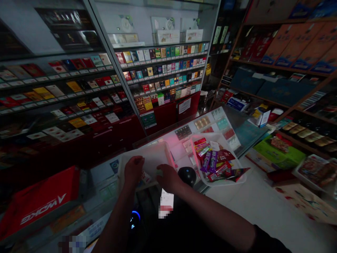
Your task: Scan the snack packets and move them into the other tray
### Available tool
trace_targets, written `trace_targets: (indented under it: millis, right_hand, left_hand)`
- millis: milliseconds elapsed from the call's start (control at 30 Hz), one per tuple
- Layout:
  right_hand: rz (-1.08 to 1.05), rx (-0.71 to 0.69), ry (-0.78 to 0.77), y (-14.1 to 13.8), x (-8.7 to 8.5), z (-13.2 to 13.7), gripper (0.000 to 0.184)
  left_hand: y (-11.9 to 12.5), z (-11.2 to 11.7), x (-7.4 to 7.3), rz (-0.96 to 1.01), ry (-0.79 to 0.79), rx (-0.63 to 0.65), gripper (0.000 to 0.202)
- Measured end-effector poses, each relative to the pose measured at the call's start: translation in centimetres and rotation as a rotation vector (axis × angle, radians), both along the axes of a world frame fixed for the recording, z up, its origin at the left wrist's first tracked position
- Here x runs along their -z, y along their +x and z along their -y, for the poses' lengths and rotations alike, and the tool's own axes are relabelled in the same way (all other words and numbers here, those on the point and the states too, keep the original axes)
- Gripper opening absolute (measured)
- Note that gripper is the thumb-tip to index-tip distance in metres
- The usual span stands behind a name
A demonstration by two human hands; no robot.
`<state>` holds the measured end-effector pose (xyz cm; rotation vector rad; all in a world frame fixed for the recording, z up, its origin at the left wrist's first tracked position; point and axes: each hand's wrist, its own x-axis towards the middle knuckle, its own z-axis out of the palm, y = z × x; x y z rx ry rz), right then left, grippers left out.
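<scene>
My left hand (134, 170) is closed, its fingertips pinched together over a white plastic tray (164, 149). What it pinches, if anything, is too dark to make out. Close to its palm lies a small white packet with red marks (144, 176), in the front part of the tray. My right hand (170, 179) curls at the tray's right side, thumb and fingers drawn together around something small and pale that I cannot name. Below the right wrist shows a white tag with a red band (166, 202). A black rounded device (187, 175) stands just right of that hand.
A white basket (239, 181) of wrapped snacks stands on the glass counter (105, 191). At left lies a red box (44, 200). Behind the counter rise shelves of cigarette packs (163, 66). Boxes and bottles fill the right-hand shelves (284, 66).
</scene>
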<state>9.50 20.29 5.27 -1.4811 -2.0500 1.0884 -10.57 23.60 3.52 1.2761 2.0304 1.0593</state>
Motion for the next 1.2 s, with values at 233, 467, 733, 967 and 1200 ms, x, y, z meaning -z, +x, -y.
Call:
trace_targets:
  millis: [233,467,733,967,1200]
  right_hand:
    - [-0.056,0.186,0.091,4.5,-1.7,-1.2,0.041]
    - [0.054,0.390,0.145,12.3,-1.6,-3.5,0.033]
    - [0.430,0.553,0.086,21.9,0.3,-6.2,0.036]
    - [0.708,0.439,0.041,25.2,2.0,-7.3,0.035]
    - [0.789,0.384,0.026,26.1,2.8,-7.6,0.034]
  left_hand:
    - [6.6,-0.3,-0.5,0.141,-0.019,0.179,0.034]
    - [14.0,0.9,-4.2,0.329,0.009,0.339,0.025]
    - [23.3,4.1,-5.4,0.724,-0.188,0.620,0.024]
    - [28.0,5.3,-3.9,1.011,-0.553,0.535,0.042]
    - [29.8,4.7,-1.6,1.105,-0.589,0.414,0.050]
